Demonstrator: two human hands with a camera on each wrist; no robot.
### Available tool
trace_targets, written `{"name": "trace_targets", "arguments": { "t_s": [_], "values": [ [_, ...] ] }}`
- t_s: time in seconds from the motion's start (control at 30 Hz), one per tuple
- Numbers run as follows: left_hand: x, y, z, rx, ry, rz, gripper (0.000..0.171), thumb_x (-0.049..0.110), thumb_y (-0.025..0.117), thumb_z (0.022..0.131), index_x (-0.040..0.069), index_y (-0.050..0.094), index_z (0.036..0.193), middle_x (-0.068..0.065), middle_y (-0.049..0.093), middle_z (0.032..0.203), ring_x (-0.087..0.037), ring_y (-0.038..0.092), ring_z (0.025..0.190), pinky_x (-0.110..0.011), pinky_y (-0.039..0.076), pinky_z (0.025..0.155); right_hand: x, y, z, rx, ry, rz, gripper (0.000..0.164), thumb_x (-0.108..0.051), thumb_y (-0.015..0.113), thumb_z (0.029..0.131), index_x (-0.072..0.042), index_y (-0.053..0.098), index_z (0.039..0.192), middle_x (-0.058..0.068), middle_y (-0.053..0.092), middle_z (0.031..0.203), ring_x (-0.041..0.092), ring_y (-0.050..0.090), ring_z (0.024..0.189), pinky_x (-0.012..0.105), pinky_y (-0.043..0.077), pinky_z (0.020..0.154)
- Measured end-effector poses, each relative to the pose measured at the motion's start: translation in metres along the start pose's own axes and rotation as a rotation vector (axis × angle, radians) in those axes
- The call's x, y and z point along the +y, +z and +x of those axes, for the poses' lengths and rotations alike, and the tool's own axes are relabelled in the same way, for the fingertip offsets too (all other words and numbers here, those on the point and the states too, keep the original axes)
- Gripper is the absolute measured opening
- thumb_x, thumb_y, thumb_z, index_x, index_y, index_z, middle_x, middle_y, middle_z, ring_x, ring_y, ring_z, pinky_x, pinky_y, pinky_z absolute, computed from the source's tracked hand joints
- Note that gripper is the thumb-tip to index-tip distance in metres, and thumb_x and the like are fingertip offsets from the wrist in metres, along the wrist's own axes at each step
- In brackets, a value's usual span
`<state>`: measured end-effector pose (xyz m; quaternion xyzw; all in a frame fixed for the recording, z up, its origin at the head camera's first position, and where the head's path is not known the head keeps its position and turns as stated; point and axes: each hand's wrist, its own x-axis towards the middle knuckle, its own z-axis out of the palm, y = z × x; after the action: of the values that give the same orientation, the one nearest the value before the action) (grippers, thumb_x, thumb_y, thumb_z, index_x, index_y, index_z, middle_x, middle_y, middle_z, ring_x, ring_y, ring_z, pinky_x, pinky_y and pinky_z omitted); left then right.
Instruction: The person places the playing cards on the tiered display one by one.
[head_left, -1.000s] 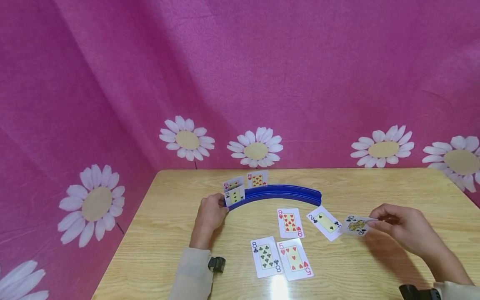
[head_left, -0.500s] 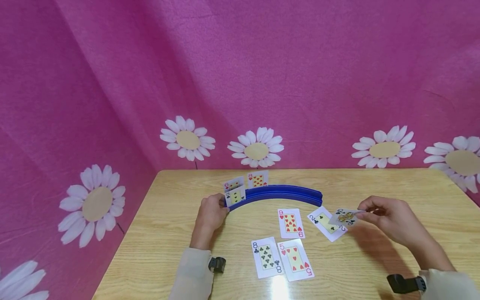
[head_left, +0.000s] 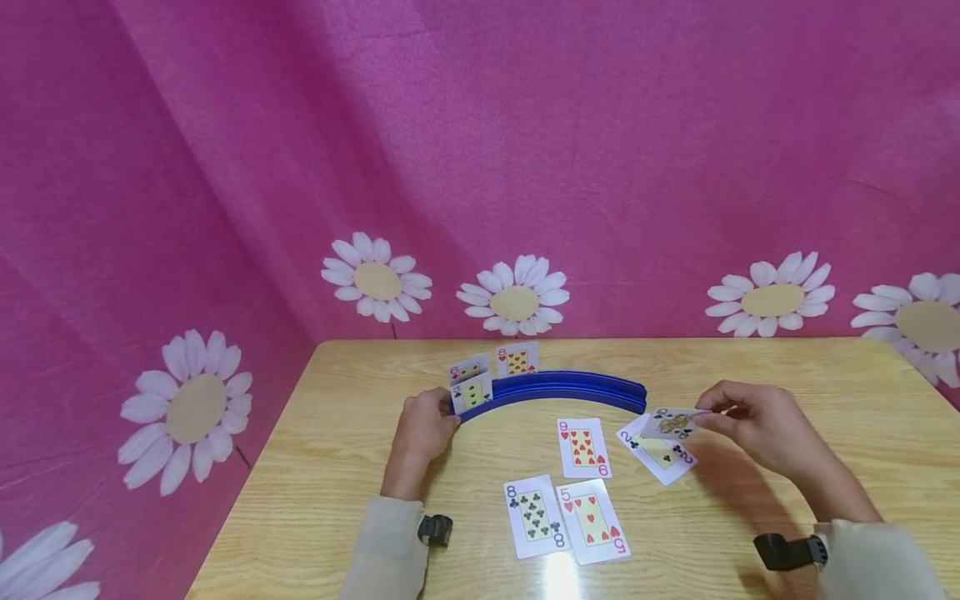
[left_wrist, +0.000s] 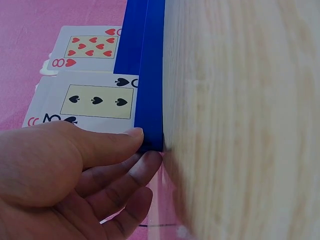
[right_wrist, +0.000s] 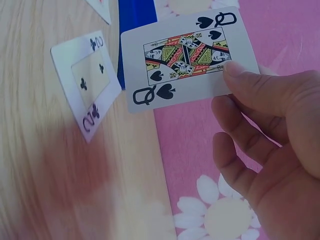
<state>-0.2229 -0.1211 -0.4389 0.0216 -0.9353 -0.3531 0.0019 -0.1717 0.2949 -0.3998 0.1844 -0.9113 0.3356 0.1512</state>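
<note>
A curved blue card holder [head_left: 566, 387] stands on the table, with my left hand [head_left: 422, 429] gripping its left end. In the left wrist view, the thumb [left_wrist: 112, 145] lies on its front near the three of spades [left_wrist: 97, 102]. Behind that card is a red-suited card [head_left: 467, 365], mostly hidden, and beside it the eight of hearts [head_left: 517, 360]. My right hand [head_left: 772, 429] pinches the queen of spades [right_wrist: 187, 57] by one edge between thumb and fingers. The queen is held in the air near the holder's right end, above the two of clubs [head_left: 660, 454].
Face up on the wooden table [head_left: 300, 517] lie the nine of hearts [head_left: 583, 448], the eight of clubs [head_left: 534, 517] and the five of hearts [head_left: 594, 521]. A pink cloth [head_left: 600, 167] with white daisies hangs behind the table and along its left side.
My right hand has carried the queen of spades leftward and away from me, toward the holder's right end and over the two of clubs. The left hand stays on the holder.
</note>
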Motion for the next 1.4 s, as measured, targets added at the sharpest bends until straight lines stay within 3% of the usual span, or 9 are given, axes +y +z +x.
{"name": "trace_targets", "arguments": {
  "t_s": [0.4, 1.4],
  "values": [
    [-0.001, 0.001, 0.0, 0.001, -0.006, 0.0, 0.032, 0.003, 0.073, 0.09, -0.004, 0.067, 0.121, -0.015, 0.069, 0.105, -0.024, 0.062, 0.096, -0.042, 0.051, 0.091, -0.015, 0.017, 0.018, -0.027, -0.023, 0.042, 0.021, 0.004, 0.08, 0.08, -0.015, 0.072, 0.082, -0.003, 0.067, 0.08, 0.009, 0.059, 0.072, 0.026, 0.053, 0.063],
    [-0.002, 0.002, 0.002, 0.005, -0.022, -0.001, 0.034, 0.003, 0.073, 0.09, -0.003, 0.067, 0.122, -0.014, 0.069, 0.105, -0.024, 0.063, 0.097, -0.042, 0.051, 0.091, -0.035, 0.049, 0.056, -0.09, 0.019, 0.092, 0.015, 0.001, 0.076, 0.086, -0.013, 0.073, 0.083, -0.003, 0.068, 0.084, 0.018, 0.061, 0.08, 0.034, 0.054, 0.071]
  ]
}}
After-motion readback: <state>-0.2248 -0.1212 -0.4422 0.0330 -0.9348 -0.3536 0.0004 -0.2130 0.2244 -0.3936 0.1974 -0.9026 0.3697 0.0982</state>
